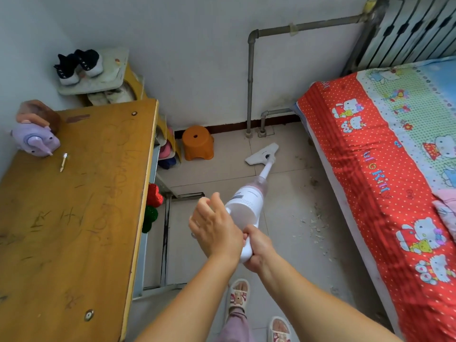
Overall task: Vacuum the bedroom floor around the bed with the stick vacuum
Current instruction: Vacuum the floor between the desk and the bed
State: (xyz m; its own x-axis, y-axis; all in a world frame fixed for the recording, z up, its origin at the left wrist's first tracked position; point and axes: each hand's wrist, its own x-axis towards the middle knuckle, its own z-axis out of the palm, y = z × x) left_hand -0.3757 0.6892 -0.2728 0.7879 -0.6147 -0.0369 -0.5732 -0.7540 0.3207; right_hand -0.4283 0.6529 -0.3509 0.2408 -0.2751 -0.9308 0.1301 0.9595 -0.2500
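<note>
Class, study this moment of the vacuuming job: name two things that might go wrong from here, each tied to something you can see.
1. The vacuum head sits near the wall, close to the orange stool and floor pipes; a further push might knock into them.
2. Debris lies along the bed, to the side of the head, so that strip may get missed.

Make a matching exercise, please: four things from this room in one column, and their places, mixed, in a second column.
Things:
1. black shoes
2. orange stool
3. purple toy
4. vacuum head

Places:
A. on the wooden table
B. on the floor by the wall, beside the shoe rack
C. on top of the shoe rack
D. on the floor between stool and bed

Pairs: 1-C, 2-B, 3-A, 4-D
</note>
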